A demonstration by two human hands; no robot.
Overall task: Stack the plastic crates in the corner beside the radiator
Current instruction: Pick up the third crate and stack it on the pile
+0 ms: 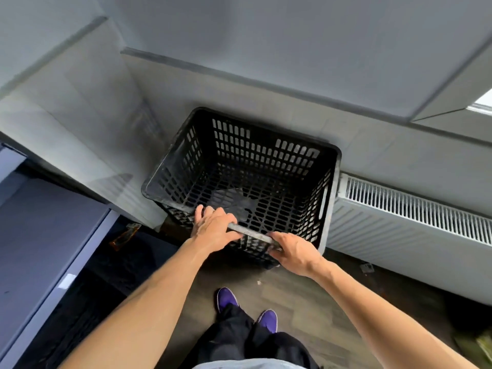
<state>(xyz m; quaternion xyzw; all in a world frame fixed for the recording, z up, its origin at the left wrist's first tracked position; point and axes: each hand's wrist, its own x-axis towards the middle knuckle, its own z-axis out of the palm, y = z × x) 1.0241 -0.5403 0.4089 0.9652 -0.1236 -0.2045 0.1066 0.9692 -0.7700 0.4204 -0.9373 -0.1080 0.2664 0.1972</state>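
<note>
Left hand (213, 226): fingers wrapped over the near rim, closed on it. Right hand (294, 253): likewise closed on the same rim, just beside the near right corner.

Held item: black perforated plastic crate (255, 161), open top up, extending straight away from both hands toward the wall; long axis across the body, parallel to the wall.

Position: in the corner, right side just beside the white ribbed panel radiator (415, 209). Whether another crate sits beneath cannot be told. Hands about equally near.
</note>
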